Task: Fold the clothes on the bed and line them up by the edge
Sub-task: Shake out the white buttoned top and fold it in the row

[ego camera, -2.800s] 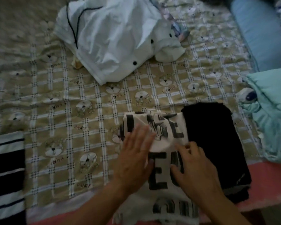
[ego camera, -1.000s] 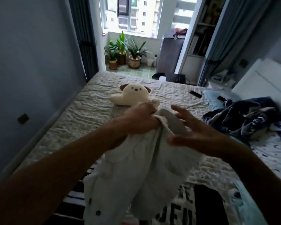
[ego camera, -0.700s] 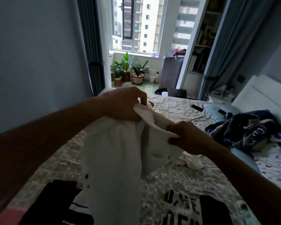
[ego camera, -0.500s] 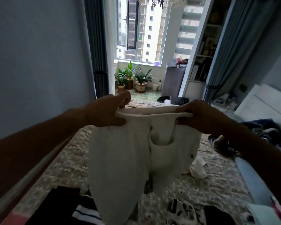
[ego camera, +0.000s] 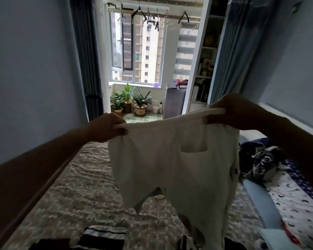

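While the bed (ego camera: pixel 76 192) with its checked beige cover fills the lower part of the view, a pair of white shorts (ego camera: pixel 170 168) hangs in the air above it, spread flat and facing the camera. The waistband (ego camera: pixel 170 121) is pulled taut from side to side, higher at the right end, and the two legs dangle clear of the cover. A patch pocket (ego camera: pixel 193 148) sits below the band on the right half, and a dark button (ego camera: pixel 235 171) shows on the right edge.

To the right, a dark rumpled blanket (ego camera: pixel 260 159) lies beside a long blue pillow (ego camera: pixel 258 201). At the near edge of the bed, below the shorts, a black-and-white striped garment (ego camera: pixel 105 236) lies folded flat.

The left hand (ego camera: pixel 107 128) has its grip closed on the left end of the waistband, fingers curled round the cloth. The right hand (ego camera: pixel 231 110) pinches the right end in the same way.

Beyond the bed, potted plants (ego camera: pixel 132 101) stand under the window.
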The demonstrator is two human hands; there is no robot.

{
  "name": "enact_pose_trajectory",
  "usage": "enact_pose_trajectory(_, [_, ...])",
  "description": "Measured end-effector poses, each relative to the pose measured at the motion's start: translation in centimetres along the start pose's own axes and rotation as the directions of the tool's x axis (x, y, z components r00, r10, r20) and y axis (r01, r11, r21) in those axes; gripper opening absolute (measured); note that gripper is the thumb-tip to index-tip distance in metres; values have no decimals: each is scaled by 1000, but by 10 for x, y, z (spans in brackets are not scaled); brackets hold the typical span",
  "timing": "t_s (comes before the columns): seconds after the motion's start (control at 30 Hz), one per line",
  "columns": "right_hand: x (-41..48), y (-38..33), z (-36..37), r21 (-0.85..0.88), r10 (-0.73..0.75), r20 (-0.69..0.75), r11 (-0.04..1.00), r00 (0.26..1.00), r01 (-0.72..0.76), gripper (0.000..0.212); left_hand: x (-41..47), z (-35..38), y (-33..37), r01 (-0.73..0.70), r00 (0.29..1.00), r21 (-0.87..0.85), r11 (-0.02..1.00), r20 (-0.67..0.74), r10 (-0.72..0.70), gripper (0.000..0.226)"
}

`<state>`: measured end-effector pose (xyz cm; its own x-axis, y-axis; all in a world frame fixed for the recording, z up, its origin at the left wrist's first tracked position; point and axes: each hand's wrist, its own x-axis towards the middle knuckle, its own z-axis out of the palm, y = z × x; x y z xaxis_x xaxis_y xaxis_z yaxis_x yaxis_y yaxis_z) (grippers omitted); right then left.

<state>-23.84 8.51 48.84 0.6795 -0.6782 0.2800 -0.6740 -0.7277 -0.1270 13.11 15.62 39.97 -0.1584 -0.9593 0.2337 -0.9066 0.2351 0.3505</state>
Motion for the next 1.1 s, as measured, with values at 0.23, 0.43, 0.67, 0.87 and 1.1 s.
enact_pose_trajectory(0.23, [-26, 41, -7, 98, 209, -99, 975, 973, -200, 28, 31, -29, 37, 1, 999, -132, 991, -48, -7, 29])
enact_pose_trajectory(0.43, [-26, 43, 16, 414, 420, -86, 840, 903, -351, 23, 39, -26, 49, 192, 956, -300, 935, -160, -247, 64])
enact_pose_trajectory(0.67, [3, -39, 34, 779, 432, 176, 489, 885, -393, 15, 40, -12, 94, 180, 941, -510, 842, -160, -298, 29])
enact_pose_trajectory(0.87, [20, -89, 39, 918, 320, 102, 334, 942, -213, 19, 24, -5, 119, 92, 984, -716, 692, -43, -175, 43])
enact_pose_trajectory(1.1, [11, -96, 42, 931, 70, 22, 363, 997, -46, 30, 1, 10, 94, -110, 966, -617, 779, -251, -62, 58])
